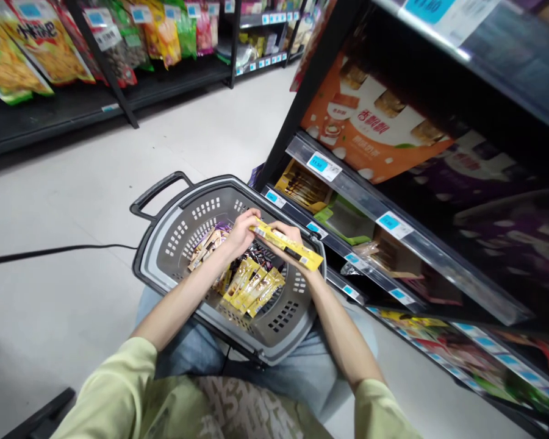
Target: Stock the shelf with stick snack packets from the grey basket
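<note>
Over a grey shopping basket (160,277), my left hand (244,231) pinches the upper left end of a long yellow stick packet (297,247). My right hand (287,232) is closed around the same packet near its middle, and its lower right end reaches over my right wrist. Whether this is one packet or several stacked together, I cannot tell. Below my hands, several yellow stick sachets (256,286) lie in the basket. Beside them on the left are purple and cream packets (209,247), partly hidden by my left forearm. Dark wrappers (260,255) show between my arms.
The basket rests on my lap, its black handle (158,194) sticking out to the left. Close on the right stands a shelf rack with a price rail (348,180), orange boxes (370,125) and yellow sachets (304,185). Bagged snacks (50,46) hang across the aisle.
</note>
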A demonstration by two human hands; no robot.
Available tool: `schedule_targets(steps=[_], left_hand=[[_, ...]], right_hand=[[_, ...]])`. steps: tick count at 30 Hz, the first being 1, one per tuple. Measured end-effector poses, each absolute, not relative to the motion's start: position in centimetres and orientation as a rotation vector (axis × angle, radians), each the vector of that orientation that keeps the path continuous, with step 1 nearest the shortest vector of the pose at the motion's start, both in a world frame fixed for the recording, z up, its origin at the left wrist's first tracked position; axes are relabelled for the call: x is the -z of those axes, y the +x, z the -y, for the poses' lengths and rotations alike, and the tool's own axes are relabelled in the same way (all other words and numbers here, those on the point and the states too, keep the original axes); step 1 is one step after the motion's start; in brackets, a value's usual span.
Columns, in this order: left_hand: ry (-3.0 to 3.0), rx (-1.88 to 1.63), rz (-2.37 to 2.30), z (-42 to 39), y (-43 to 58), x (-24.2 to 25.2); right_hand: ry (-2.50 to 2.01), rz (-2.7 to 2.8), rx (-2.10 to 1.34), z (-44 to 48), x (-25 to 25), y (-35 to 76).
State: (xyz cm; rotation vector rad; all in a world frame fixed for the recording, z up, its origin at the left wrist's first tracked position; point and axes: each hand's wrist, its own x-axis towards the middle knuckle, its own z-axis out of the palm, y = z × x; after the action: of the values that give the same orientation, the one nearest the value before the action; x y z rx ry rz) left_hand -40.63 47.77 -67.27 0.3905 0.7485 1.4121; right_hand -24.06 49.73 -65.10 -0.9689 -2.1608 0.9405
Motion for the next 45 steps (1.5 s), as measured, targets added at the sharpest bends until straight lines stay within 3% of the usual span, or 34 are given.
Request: schedule_targets(steps=[8, 15, 20, 32, 40, 42, 45], left_hand=[[0.265, -1.398, -0.783, -48.6, -40.5, 68.3], [0.395, -1.332, -0.738, -48.1, -40.4, 67.8], [0.491, -1.334, -0.812, -48.1, -40.4, 68.1], [0.54, -1.372, -0.949, -48.0, -40.4, 67.8], [0.476, -1.519, -1.064, -48.6, -40.4, 68.3], [0.456, -1.554, -1.071, -48.9, -40.7, 68.4], [0.438, -1.569, -1.062, -49.0, -40.8, 68.6]], right_hand=[[-0.745, 2.055, -0.905, -50.3, 64.7, -24.3], [-1.108, 1.38, -1.133, -50.5, 66.1, -26.0], [-1.145, 1.197, -1.251, -50.9, 66.6, -25.9], [-1.174, 1.248, -1.298, -51.0, 67.1, -26.0], [-1.125, 1.704, -1.796, -51.2, 66.1, -24.7], [-1.082, 1.788, -1.614, -50.6, 65.5, -24.8], [-1.048, 1.877, -1.026, -49.9, 65.2, -24.9]])
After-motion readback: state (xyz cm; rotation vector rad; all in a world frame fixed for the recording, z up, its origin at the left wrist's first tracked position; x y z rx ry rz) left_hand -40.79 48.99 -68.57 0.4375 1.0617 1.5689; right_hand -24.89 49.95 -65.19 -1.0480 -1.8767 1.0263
